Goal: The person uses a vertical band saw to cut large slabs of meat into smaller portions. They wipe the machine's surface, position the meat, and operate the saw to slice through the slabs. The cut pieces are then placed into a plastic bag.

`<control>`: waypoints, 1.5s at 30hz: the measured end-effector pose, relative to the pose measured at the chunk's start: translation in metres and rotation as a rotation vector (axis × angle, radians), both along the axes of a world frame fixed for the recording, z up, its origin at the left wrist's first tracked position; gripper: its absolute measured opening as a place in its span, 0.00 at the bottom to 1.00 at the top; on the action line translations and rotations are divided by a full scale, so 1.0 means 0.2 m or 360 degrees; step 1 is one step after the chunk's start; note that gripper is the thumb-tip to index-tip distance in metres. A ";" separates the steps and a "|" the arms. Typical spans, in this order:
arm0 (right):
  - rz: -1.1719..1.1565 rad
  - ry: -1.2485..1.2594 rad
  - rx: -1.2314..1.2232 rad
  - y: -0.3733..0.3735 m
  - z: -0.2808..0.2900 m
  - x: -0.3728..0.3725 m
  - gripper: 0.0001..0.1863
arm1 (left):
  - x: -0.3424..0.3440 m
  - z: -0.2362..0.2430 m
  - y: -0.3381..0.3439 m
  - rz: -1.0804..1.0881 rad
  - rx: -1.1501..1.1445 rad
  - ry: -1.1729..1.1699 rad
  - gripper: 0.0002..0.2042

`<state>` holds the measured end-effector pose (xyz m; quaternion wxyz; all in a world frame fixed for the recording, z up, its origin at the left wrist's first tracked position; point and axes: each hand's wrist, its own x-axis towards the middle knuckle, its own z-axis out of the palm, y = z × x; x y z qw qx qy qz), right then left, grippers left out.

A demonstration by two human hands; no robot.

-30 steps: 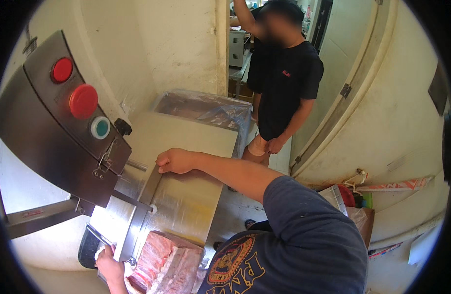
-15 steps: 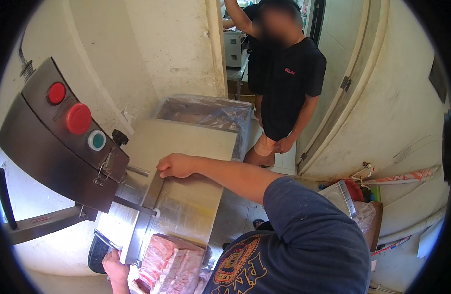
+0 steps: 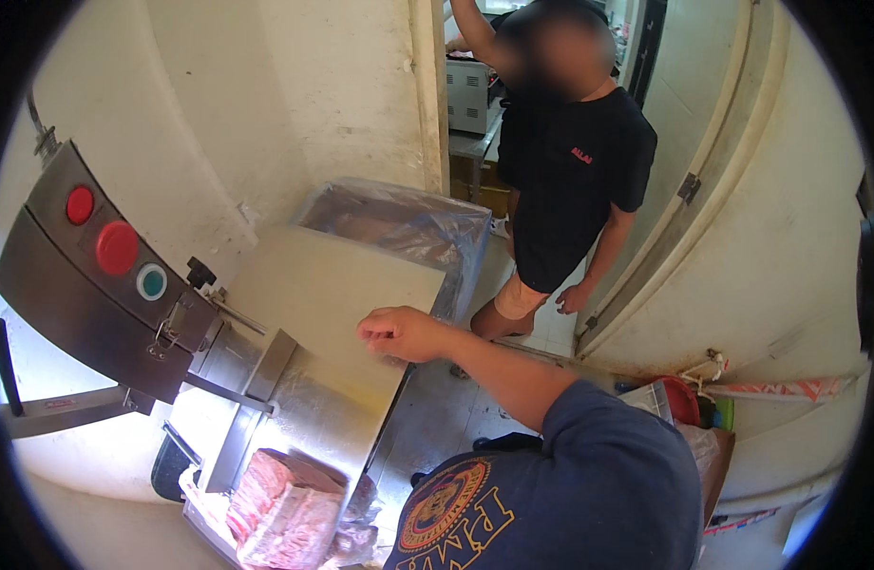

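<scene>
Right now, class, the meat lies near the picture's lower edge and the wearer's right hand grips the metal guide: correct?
No: the head view shows the right hand off the metal guide, to its right; the meat lies near the lower edge.

The meat (image 3: 285, 518) was pink, streaked with white. The machine housing (image 3: 81, 299) was dark grey, its big button (image 3: 117, 248) red, its lowest button (image 3: 152, 282) green ringed in white. The surface (image 3: 347, 275) was cream. The navy shirt (image 3: 608, 484) bore a yellow-and-red emblem (image 3: 445, 505).
</scene>
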<state>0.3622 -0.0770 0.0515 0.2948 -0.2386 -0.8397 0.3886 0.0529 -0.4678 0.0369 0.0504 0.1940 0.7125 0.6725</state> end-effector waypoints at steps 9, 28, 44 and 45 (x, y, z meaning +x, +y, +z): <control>0.0181 0.0121 0.0114 0.05 -0.03 0.03 0.15 | 0.43 -0.04 0.01 0.0193 -0.0343 0.0429 0.26; 0.0283 0.0234 0.0137 0.12 -0.09 0.03 0.15 | 0.53 -0.13 0.01 0.0157 0.0391 -0.0128 0.34; 0.0236 0.0274 0.0311 0.12 -0.11 0.01 0.14 | 0.51 -0.21 0.01 0.0125 0.0430 -0.0146 0.31; 0.0229 0.0278 0.0355 0.13 -0.12 0.01 0.14 | 0.50 -0.22 0.01 0.0121 0.0420 -0.0141 0.31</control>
